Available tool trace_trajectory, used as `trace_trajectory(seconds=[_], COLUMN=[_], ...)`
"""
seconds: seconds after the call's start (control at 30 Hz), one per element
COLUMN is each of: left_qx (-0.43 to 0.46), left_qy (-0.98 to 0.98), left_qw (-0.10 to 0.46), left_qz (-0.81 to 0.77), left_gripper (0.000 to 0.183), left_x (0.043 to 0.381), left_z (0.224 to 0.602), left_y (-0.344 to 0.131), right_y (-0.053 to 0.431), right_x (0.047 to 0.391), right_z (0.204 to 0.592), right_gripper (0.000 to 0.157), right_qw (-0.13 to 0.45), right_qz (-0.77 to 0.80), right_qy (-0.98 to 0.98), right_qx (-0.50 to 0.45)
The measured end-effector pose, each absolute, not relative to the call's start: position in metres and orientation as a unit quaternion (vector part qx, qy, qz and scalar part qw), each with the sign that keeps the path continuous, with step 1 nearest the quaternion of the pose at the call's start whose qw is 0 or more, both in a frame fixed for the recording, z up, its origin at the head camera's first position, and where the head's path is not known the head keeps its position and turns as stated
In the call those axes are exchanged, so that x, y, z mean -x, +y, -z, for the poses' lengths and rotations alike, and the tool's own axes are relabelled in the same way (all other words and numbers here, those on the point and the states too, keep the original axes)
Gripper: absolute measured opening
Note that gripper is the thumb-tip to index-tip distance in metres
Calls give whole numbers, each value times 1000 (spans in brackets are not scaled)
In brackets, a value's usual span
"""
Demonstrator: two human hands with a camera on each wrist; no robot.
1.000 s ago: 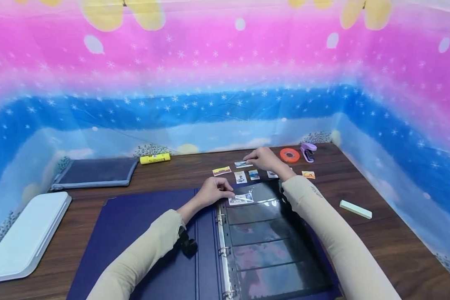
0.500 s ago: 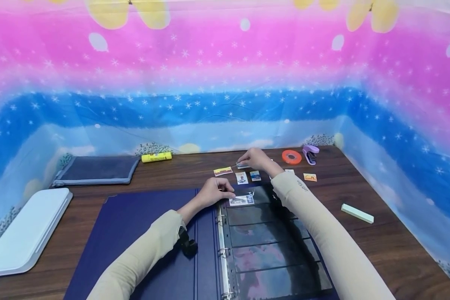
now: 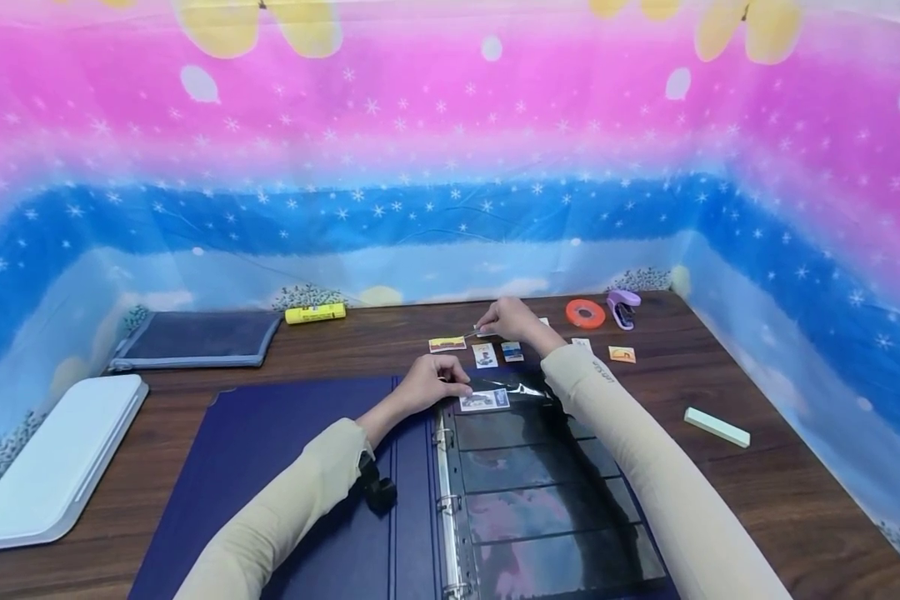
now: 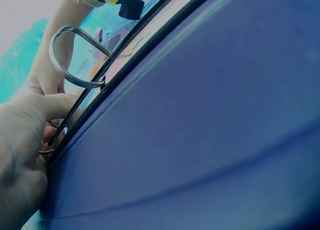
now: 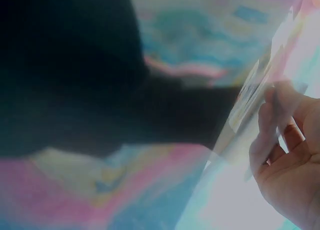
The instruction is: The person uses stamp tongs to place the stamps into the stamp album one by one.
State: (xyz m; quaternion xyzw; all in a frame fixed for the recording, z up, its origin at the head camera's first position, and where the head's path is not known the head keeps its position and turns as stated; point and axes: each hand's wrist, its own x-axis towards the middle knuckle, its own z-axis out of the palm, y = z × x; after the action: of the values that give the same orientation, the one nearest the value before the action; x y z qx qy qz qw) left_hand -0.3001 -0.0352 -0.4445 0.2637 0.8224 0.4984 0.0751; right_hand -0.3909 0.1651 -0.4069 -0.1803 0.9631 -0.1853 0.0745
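A dark blue ring binder (image 3: 307,483) lies spread on the table with a black pocket page (image 3: 540,467) on its rings. My left hand (image 3: 427,383) pinches the page's upper left edge, thumb and fingers beside a metal ring (image 4: 77,57) in the left wrist view. A stamp (image 3: 483,400) sits in the top pocket by my fingertips. Beyond the binder, my right hand (image 3: 513,321) holds thin tweezers (image 3: 471,335), their tip at the right end of a yellow and red stamp (image 3: 447,344). Its fingers partly hide a pale stamp (image 3: 486,331).
More loose stamps (image 3: 484,356) lie behind the binder, with an orange stamp (image 3: 622,354) farther right. Orange tape (image 3: 585,313), a purple stapler (image 3: 623,308) and a yellow glue stick (image 3: 315,312) stand toward the back. A mesh pouch (image 3: 195,337), white case (image 3: 56,458) and pale green bar (image 3: 717,427) flank the binder.
My right hand has shifted left, from above the pale blue stamp toward the yellow and red one. My left hand stays at the page's edge. The camera has turned slightly.
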Motion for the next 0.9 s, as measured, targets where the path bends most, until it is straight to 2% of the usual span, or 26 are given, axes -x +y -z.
trace_trajectory(seconds=[0.2, 0.53, 0.9], left_qx=[-264, -278, -285], left_qy=[823, 817, 813], left_qw=[76, 91, 68], left_qz=[-496, -496, -503], left_gripper=[7, 13, 11], left_x=[301, 279, 301], left_z=[445, 412, 447], left_y=[-35, -38, -37], right_y=[164, 166, 164], right_x=[392, 389, 388], right_z=[406, 401, 401], right_gripper=[20, 20, 19], right_qw=[77, 105, 114], right_qz=[194, 226, 243], right_qy=[962, 953, 950], right_qx=[174, 170, 161])
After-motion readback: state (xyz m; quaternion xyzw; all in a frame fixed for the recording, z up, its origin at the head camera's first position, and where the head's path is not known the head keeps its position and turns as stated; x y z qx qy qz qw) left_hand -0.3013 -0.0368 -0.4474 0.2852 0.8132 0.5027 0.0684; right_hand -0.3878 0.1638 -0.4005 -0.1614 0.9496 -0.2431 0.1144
